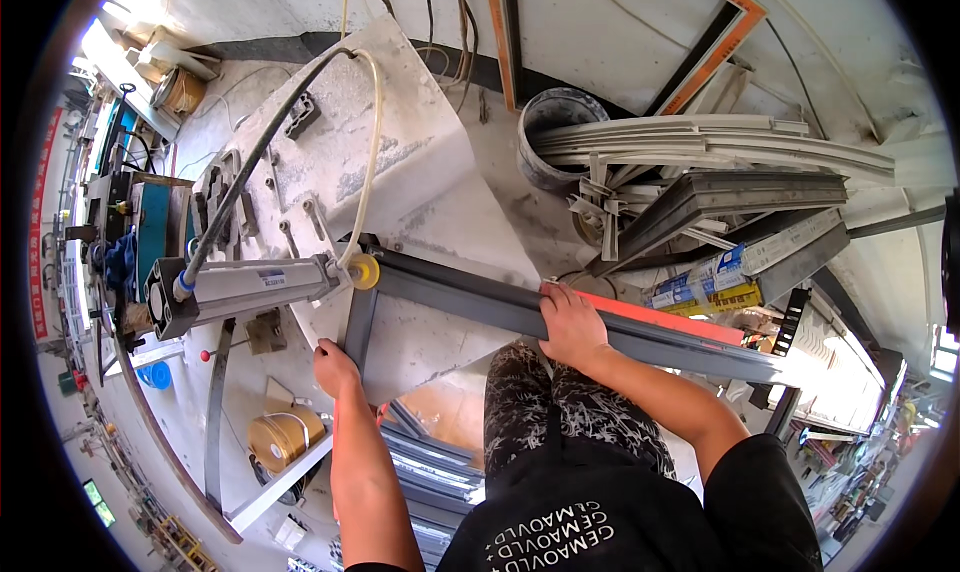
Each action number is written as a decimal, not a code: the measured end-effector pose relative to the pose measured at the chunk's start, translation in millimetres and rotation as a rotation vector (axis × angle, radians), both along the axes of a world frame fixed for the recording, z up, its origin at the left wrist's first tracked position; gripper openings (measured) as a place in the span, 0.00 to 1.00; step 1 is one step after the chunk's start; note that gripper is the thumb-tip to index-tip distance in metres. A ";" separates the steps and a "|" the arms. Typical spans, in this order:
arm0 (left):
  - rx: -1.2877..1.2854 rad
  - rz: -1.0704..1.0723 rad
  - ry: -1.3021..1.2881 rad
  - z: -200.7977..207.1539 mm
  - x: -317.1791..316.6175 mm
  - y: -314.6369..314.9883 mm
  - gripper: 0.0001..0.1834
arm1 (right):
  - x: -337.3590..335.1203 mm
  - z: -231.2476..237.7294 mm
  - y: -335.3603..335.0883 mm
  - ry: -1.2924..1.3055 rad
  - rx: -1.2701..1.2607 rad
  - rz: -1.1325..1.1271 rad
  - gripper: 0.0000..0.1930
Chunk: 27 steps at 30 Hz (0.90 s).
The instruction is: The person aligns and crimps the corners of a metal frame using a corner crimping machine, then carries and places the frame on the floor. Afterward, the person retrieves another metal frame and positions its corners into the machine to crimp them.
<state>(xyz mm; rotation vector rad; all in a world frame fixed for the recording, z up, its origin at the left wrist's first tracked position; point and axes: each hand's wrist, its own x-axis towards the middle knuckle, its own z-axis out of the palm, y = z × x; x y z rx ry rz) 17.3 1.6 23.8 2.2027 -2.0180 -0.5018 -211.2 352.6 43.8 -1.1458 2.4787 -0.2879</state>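
Observation:
On a worn metal table lies a corner of grey frame. Its long profile runs off to the right, with red film along part of its far side. From the corner a short profile comes toward me. My left hand is closed around the side of that short piece. My right hand grips over the long profile, fingers at its far edge. A pneumatic cylinder points at the corner from the left, and a round yellow pad at its end sits against the joint.
A black hose and a clear hose arch over the table. Beyond it stands a grey bucket beside white strips and dark profiles. Stacked profiles lie below me; a brown drum stands lower left.

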 end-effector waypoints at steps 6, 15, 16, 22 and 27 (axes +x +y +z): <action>-0.006 0.003 -0.028 4.2 -1.6 1.3 0.32 | -1.0 4.4 -2.2 -0.021 0.032 0.008 0.30; -0.017 0.010 -0.034 2.2 -0.7 0.4 0.32 | -0.3 5.8 -3.0 -0.024 0.051 0.010 0.33; -0.016 0.011 -0.034 2.0 -1.2 0.7 0.32 | -0.4 6.3 -2.8 -0.020 0.053 0.011 0.33; -0.024 0.021 -0.030 1.6 -1.6 0.5 0.31 | -0.7 6.7 -2.8 -0.006 0.071 0.026 0.33; -0.043 0.019 -0.028 -2.7 -0.1 -1.4 0.31 | -1.4 3.9 -1.8 0.009 0.042 0.025 0.32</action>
